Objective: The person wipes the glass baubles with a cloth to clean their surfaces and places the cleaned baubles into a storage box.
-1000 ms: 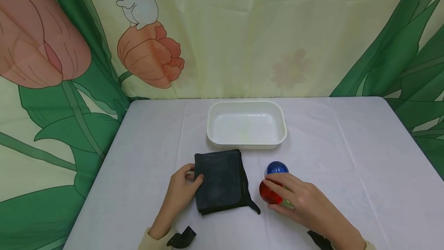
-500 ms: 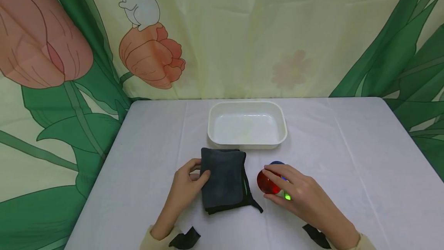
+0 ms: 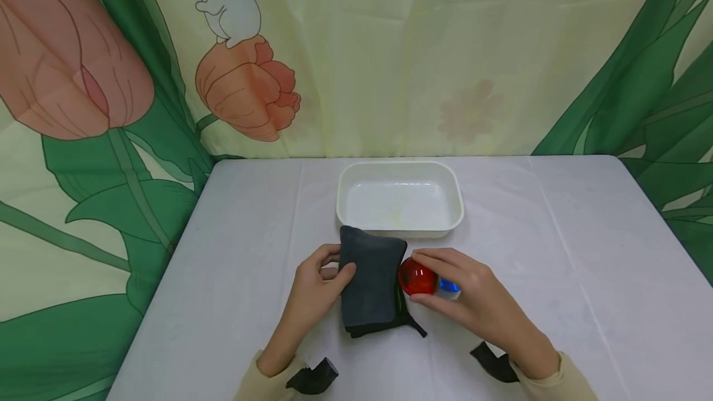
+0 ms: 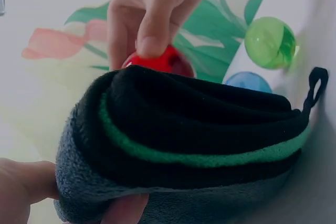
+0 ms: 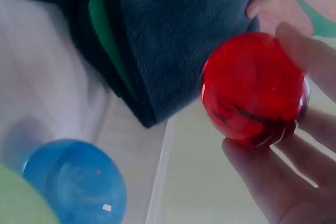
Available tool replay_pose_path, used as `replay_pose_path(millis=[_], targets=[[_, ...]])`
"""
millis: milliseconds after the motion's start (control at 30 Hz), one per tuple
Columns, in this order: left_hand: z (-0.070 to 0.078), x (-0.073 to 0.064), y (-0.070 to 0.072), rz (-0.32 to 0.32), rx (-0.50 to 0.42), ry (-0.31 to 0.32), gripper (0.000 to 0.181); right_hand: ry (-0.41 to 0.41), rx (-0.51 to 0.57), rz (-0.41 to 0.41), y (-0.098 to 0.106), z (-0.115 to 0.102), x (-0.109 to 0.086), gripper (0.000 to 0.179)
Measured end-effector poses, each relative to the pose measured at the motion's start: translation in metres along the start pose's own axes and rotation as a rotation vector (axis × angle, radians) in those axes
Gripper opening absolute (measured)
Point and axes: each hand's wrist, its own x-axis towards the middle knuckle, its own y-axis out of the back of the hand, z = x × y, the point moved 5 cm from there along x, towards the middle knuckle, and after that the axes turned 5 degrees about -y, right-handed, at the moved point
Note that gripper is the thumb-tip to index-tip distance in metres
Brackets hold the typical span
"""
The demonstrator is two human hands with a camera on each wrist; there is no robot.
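My left hand (image 3: pixel 317 286) pinches the left edge of a folded dark grey cloth (image 3: pixel 370 277), thumb on top. The cloth has black trim, a hanging loop and a green strip between its layers, plain in the left wrist view. In my right hand (image 3: pixel 462 280) is a clear red ball (image 5: pixel 254 87), gripped between thumb and fingers right beside the cloth's right edge. Under that hand a blue ball (image 5: pixel 76 182) shows on the tablecloth. A green ball (image 4: pixel 270 43) lies near the blue one; in the head view my right hand hides it.
A white rectangular tray (image 3: pixel 401 231) stands behind the cloth, whose top corner overlaps the tray's front rim in the head view. White fabric (image 3: pixel 250 221) covers the table. A curtain (image 3: pixel 362 79) printed with flowers hangs at the back.
My left hand has shifted the cloth right and tilted it up. My right hand has lifted the red ball from beside the others and brought it left to the cloth.
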Motion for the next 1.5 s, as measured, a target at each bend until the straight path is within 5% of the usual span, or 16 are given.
replay_pose_path(millis=[367,600,933,1133,1500], targets=[[0.012,0.004,-0.015,-0.033,-0.082,-0.042,0.036,-0.110,0.063,0.023,-0.009,0.001,0.009,0.058],[0.021,0.004,-0.029,-0.108,-0.163,-0.071,0.036,-0.089,0.036,0.025,-0.012,0.000,0.014,0.059],[0.021,0.001,-0.026,-0.216,-0.307,-0.124,0.036,-0.145,0.089,0.021,-0.006,0.002,0.014,0.057],[0.023,0.001,-0.027,-0.282,-0.236,-0.271,0.064,-0.147,0.127,0.033,-0.007,0.004,0.014,0.058],[0.024,0.003,-0.033,-0.177,-0.054,-0.419,0.068,-0.104,0.164,0.020,-0.009,0.002,0.016,0.061]])
